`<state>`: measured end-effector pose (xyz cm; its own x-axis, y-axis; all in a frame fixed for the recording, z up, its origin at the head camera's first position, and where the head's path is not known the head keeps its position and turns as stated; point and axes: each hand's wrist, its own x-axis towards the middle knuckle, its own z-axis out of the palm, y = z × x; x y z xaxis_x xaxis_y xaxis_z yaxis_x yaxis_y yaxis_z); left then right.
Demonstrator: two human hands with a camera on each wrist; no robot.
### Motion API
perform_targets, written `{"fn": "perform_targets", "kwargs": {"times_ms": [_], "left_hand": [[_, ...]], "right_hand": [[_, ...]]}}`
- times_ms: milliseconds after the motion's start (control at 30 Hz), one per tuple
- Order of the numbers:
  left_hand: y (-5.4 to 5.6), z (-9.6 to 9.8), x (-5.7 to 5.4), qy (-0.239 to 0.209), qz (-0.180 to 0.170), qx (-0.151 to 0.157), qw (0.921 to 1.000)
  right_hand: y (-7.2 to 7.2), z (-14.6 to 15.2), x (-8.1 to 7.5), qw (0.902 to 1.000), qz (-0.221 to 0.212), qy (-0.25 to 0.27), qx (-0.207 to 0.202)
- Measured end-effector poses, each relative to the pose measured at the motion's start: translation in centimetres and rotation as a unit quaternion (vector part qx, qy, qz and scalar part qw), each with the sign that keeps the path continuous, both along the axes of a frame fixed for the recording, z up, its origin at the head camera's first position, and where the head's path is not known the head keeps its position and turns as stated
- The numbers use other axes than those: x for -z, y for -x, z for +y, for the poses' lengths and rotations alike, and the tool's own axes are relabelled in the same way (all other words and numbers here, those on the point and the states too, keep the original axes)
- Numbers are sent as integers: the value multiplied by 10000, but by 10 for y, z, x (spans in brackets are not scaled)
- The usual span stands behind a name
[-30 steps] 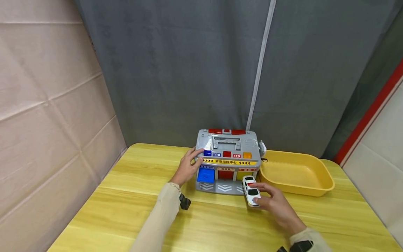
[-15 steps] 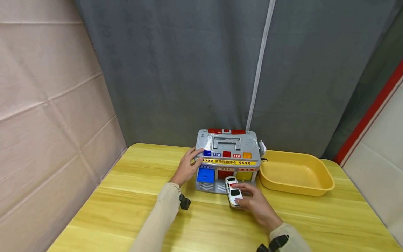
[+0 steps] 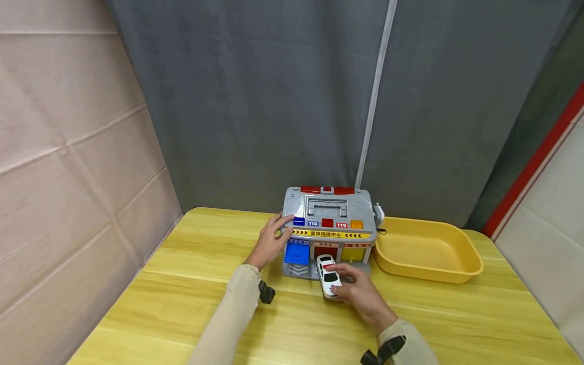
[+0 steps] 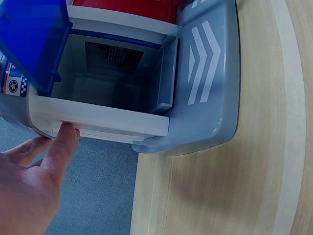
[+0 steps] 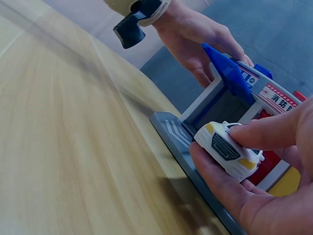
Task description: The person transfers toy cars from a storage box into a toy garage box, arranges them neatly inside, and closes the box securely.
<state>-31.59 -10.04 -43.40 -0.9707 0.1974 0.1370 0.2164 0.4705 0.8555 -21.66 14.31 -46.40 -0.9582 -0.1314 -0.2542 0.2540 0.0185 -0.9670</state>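
Note:
A grey toy emergency station (image 3: 298,205) stands on the table, with red, blue and orange buttons on its roof. My left hand (image 3: 266,247) rests against its left side, one fingertip near the blue button. The blue garage door (image 3: 297,254) is swung up, and the left wrist view shows the hollow bay (image 4: 105,93) behind it. Pinched between thumb and fingers of my right hand (image 3: 363,296) is a white toy car (image 3: 329,278), held over the grey ramp (image 5: 178,139), in front of the red door (image 3: 325,251). The yellow door (image 3: 353,253) is down.
A yellow plastic tray (image 3: 429,276) sits right of the station, close to its side. Behind the wooden table (image 3: 292,329) hangs a grey curtain (image 3: 255,126). A pale cloth wall (image 3: 82,177) borders the left.
My right hand has carried the white toy car leftward, from before the yellow door to before the red door. My left hand stays at the station's side.

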Motion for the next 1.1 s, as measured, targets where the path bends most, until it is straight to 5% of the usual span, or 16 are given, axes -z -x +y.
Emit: {"fn": "perform_targets", "kwargs": {"times_ms": [900,1100], "left_hand": [[0,-1,0,86,213,34,9997],[1,-1,2,32,208,56,9998]], "right_hand": [[11,-63,11,9946,-307,985,-69],[18,-74,14,9961,13,885,-1]]}}
